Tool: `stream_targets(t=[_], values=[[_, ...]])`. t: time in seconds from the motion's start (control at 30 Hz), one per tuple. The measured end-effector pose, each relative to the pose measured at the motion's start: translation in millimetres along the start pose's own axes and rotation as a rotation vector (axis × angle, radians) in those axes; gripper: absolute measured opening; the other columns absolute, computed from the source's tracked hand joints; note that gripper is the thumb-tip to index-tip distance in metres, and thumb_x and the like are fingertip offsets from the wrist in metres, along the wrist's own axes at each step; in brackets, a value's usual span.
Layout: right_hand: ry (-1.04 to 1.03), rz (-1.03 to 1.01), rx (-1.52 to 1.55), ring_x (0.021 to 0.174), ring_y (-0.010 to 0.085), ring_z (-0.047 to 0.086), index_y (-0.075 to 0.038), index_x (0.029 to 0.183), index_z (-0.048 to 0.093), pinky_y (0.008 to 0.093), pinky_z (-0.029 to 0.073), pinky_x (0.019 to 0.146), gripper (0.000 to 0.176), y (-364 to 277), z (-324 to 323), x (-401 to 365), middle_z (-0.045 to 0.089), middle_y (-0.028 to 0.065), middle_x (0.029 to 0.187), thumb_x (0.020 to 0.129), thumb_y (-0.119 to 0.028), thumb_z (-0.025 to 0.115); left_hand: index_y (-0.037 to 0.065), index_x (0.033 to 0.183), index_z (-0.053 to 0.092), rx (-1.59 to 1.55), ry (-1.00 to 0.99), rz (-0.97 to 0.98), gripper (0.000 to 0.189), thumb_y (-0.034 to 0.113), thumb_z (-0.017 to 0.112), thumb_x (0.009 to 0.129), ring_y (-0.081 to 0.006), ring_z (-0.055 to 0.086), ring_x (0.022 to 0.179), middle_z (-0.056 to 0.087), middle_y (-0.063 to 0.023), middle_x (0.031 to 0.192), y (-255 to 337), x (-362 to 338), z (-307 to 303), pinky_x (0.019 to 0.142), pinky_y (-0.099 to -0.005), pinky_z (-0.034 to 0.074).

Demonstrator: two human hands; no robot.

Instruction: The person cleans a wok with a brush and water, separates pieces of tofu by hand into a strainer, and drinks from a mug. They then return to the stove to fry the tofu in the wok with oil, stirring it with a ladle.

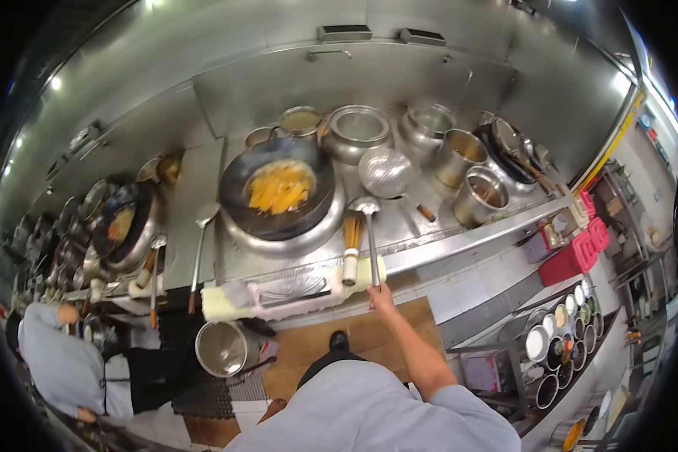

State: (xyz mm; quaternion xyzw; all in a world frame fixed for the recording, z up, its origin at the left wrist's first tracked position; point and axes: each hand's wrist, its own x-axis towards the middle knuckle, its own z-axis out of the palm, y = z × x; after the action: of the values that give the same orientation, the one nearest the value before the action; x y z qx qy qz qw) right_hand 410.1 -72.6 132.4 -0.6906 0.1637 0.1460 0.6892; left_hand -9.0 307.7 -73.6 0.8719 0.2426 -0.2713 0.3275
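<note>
Head view, bent round by the fisheye lens, looks down on a long steel cooking range. Right hand reaches to the front edge of the range and is closed around the end of the ladle handle; the single fingers are too small to tell apart. That ladle lies along the range top with its bowl toward the back, just beside the right rim of the wok, which holds yellow food that cannot be made out more closely. Left hand is out of the picture, cut off below the grey-shirted chest. A bamboo brush lies just left of the ladle handle, its lower end on the pale cloth draped along the front edge. Behind the ladle bowl sits a round wire strainer, and steel pots crowd the back right corner, their contents unclear. At the lower left another person in grey is partly cut off by the dark rim of the lens
</note>
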Motion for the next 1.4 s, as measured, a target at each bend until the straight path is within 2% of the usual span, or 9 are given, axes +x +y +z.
stream_targets(t=[0.13,0.2,0.5,0.73,0.83,1.0,1.2,1.33,1.4], values=[[-0.16,0.042,0.065,0.044,0.0101,0.042,-0.009,0.096,0.046,0.0313,0.049,0.045,0.023,-63.8,-47.1,-36.8,0.044,0.0002,0.061,0.09,-0.025,0.061,0.004,0.089,0.066,-0.138,-0.029,0.171,0.031,0.034,0.059,0.084,-0.0272,0.063,0.062,0.065,-0.016,0.069,109.2,42.2,2.2,0.059,-0.0375,0.05],[-0.399,0.125,0.392,0.054,0.0112,0.052,-0.007,0.102,0.048,0.034,0.053,0.052,0.022,-84.0,-64.7,-38.1,0.051,0.0014,0.069,0.09,-0.021,0.061,0.002,0.09,0.066,-0.245,-0.385,-0.008,0.03,0.031,0.057,0.085,-0.0244,0.062,0.063,0.065,-0.0157,0.072,133.1,91.5,-14.4,0.059,-0.0371,0.05],[-0.246,-0.169,0.093,0.044,0.0117,0.043,-0.005,0.101,0.046,0.0279,0.038,0.038,0.02,-291.8,-70.1,239.3,0.047,0.0031,0.066,0.092,-0.019,0.057,0.001,0.105,0.063,-0.135,-0.032,0.071,0.036,0.03,0.062,0.083,-0.0225,0.064,0.071,0.067,-0.0124,0.082,278.8,58.6,-111.7,0.064,-0.0351,0.051],[-0.116,-0.389,-0.503,0.046,0.0111,0.044,-0.004,0.099,0.048,0.0276,0.039,0.04,0.013,-323.2,-78.0,436.5,0.05,0.0035,0.067,0.091,-0.013,0.052,0.008,0.125,0.055,-0.401,0.607,0.297,0.046,0.012,0.067,0.081,-0.0292,0.06,0.099,0.062,-0.0149,0.11,553.0,10.7,-183.5,0.085,-0.0357,0.048],[-0.71,0.181,0.325,0.046,0.0089,0.04,-0.004,0.099,0.053,0.0236,0.036,0.042,0.016,-344.9,-96.6,423.7,0.042,-0.0033,0.056,0.094,-0.02,0.05,0.008,0.127,0.053,-0.415,0.471,0.407,0.049,0.014,0.067,0.081,-0.0304,0.054,0.111,0.055,-0.0146,0.118,692.1,29.5,-214.3,0.092,-0.0353,0.045],[-0.918,0.443,0.825,0.046,0.0048,0.037,-0.002,0.102,0.052,0.0205,0.033,0.043,0.018,-352.7,-134.3,357.2,0.04,-0.005,0.06,0.095,-0.018,0.049,0.01,0.133,0.048,-0.329,0.59,0.765,0.056,0.017,0.067,0.08,-0.0326,0.051,0.115,0.052,-0.017,0.121,820.9,172.0,-200.1,0.096,-0.0363,0.041],[-0.799,0.54,0.576,0.045,0.003,0.036,-0.002,0.114,0.046,0.0211,0.032,0.041,0.024,-382.6,-201.2,280.3,0.041,-0.0031,0.067,0.094,-0.016,0.051,-0.001,0.127,0.048,-1.399,0.286,-0.025,0.051,0.01,0.065,0.079,-0.026,0.057,0.092,0.056,-0.0171,0.112,882.8,356.5,-191.0,0.079,-0.0455,0.049],[-0.748,0.424,0.301,0.044,0.0043,0.035,-0.005,0.123,0.041,0.0231,0.032,0.038,0.033,-376.6,-229.2,250.9,0.04,-0.0026,0.068,0.094,-0.017,0.052,0.001,0.112,0.057,-1.648,0.207,0.194,0.03,0.009,0.06,0.083,-0.0264,0.06,0.08,0.062,-0.0131,0.094,880.8,419.6,-163.2,0.07,-0.0487,0.051],[-0.695,0.356,0.205,0.043,0.0058,0.034,-0.006,0.125,0.04,0.0229,0.032,0.037,0.035,-368.2,-235.0,240.9,0.04,-0.0022,0.069,0.094,-0.016,0.052,0.004,0.095,0.06,-1.748,0.127,-0.185,0.015,0.006,0.057,0.081,-0.0315,0.061,0.071,0.062,-0.0139,0.077,886.4,413.8,-170.3,0.067,-0.0472,0.052]])
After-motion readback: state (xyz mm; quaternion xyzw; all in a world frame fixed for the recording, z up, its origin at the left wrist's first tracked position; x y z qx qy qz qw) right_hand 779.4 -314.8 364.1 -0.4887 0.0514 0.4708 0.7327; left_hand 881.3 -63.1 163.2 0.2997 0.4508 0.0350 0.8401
